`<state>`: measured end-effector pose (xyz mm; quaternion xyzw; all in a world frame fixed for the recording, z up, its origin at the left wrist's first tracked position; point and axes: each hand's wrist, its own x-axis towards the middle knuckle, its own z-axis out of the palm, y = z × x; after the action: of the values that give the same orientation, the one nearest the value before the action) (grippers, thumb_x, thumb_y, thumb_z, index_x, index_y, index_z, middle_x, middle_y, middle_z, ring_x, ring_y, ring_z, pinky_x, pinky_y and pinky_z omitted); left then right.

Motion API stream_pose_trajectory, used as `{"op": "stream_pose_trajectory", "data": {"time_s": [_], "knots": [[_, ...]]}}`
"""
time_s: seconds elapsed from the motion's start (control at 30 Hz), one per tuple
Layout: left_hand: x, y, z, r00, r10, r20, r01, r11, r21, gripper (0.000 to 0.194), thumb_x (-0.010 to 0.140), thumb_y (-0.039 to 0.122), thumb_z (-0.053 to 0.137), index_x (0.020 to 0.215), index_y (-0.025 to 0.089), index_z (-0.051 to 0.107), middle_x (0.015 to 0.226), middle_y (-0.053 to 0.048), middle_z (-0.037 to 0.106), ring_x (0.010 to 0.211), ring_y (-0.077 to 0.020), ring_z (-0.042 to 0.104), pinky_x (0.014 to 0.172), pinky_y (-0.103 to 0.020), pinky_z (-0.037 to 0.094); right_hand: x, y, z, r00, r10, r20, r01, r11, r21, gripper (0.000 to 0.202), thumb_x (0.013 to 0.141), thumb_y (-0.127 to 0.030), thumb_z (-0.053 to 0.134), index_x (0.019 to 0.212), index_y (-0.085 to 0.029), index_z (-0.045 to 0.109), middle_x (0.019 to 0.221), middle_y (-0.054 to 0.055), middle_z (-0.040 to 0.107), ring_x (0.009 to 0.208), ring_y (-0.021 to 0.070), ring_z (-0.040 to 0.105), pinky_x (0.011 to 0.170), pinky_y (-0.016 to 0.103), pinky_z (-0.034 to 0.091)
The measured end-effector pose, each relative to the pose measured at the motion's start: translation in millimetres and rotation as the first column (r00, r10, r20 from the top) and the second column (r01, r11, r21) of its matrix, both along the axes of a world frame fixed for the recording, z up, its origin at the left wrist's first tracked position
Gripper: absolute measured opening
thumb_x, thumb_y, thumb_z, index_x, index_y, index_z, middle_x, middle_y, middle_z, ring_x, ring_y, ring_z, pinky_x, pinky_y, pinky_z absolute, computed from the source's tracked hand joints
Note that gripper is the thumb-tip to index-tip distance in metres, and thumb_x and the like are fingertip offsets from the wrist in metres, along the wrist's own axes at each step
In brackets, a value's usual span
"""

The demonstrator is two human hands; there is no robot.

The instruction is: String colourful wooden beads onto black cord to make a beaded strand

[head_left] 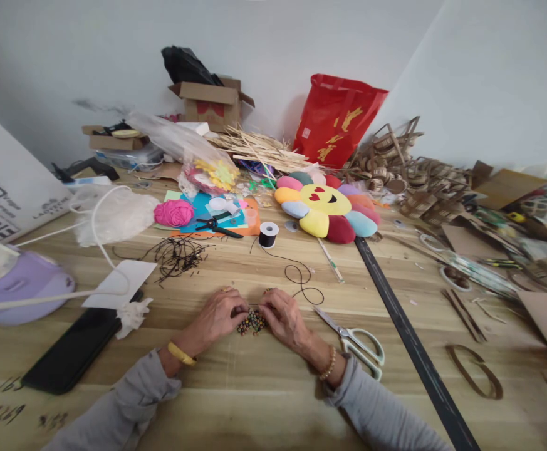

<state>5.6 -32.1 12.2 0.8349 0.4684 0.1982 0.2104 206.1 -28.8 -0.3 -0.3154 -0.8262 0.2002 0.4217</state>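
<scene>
My left hand (217, 315) rests on the wooden table with thumb and fingertips pinched together. Facing it, my right hand (286, 318) is pinched in the same way, a short gap between the two. Whatever sits in the fingertips is too small to make out. Just under and between the fingers lies a small heap of multicoloured beads (251, 323). Behind the hands stands a white spool of black cord (268, 235), whose loose end (304, 282) curls on the table near my right hand. White-handled scissors (355, 341) lie to the right of my right wrist.
At left are a phone (73, 351), a crumpled tissue (133, 315) and a purple-white device (24, 285). Further back lie tangled black cord pieces (179, 257), pink yarn (174, 213), pliers (217, 224) and a flower cushion (327, 203). A black strip (409, 332) crosses the right side.
</scene>
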Motion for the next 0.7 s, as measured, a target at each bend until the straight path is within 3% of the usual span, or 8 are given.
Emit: {"op": "stream_pose_trajectory", "data": {"time_s": [0.27,0.37,0.47,0.57,0.7], "knots": [[3.1,-1.9,3.6,1.000,0.024,-0.005,-0.024,1.000,0.009,0.014,0.078,0.013,0.061,0.066,0.017,0.067,0.068,-0.005,0.066,0.072,-0.0205,0.058,0.074,-0.032,0.042,0.2,-0.1,-0.8,1.000,-0.002,0.007,0.002,1.000,0.005,0.012,0.094,-0.018,0.047,0.083,-0.019,0.053,0.072,0.003,0.056,0.067,0.0162,0.051,0.062,0.029,0.043],[1.8,-1.4,3.0,0.990,0.078,0.113,-0.074,0.996,-0.041,0.011,0.076,0.013,0.061,0.067,0.016,0.068,0.067,-0.005,0.066,0.071,-0.0196,0.059,0.071,-0.031,0.045,0.6,-0.3,0.1,1.000,-0.001,0.005,0.001,1.000,0.008,0.012,0.094,-0.019,0.047,0.083,-0.020,0.053,0.072,0.003,0.056,0.067,0.0164,0.051,0.062,0.029,0.043],[-1.0,1.2,2.7,0.936,0.170,0.308,-0.117,0.976,-0.183,0.009,0.076,0.020,0.063,0.072,0.014,0.069,0.070,-0.006,0.069,0.067,-0.0175,0.061,0.065,-0.027,0.048,1.0,-0.7,0.7,1.000,-0.005,0.006,0.005,1.000,0.009,0.012,0.095,-0.021,0.046,0.085,-0.020,0.053,0.074,0.004,0.057,0.069,0.0169,0.052,0.064,0.029,0.045],[-3.4,4.4,4.1,0.864,0.215,0.455,-0.075,0.949,-0.307,0.015,0.076,0.027,0.065,0.073,0.013,0.070,0.071,-0.006,0.072,0.067,-0.0169,0.063,0.064,-0.026,0.051,1.3,-1.0,0.8,1.000,-0.015,0.007,0.015,1.000,0.006,0.012,0.095,-0.021,0.046,0.085,-0.020,0.054,0.074,0.004,0.057,0.070,0.0168,0.053,0.065,0.030,0.045],[-4.3,6.3,5.0,0.809,0.249,0.532,-0.027,0.921,-0.389,0.016,0.072,0.028,0.069,0.073,0.012,0.070,0.072,-0.005,0.073,0.068,-0.0173,0.065,0.066,-0.027,0.053,1.6,-1.0,0.5,1.000,-0.017,0.003,0.017,1.000,0.012,0.012,0.095,-0.021,0.047,0.085,-0.020,0.053,0.074,0.004,0.057,0.069,0.0167,0.052,0.064,0.030,0.045]]}}
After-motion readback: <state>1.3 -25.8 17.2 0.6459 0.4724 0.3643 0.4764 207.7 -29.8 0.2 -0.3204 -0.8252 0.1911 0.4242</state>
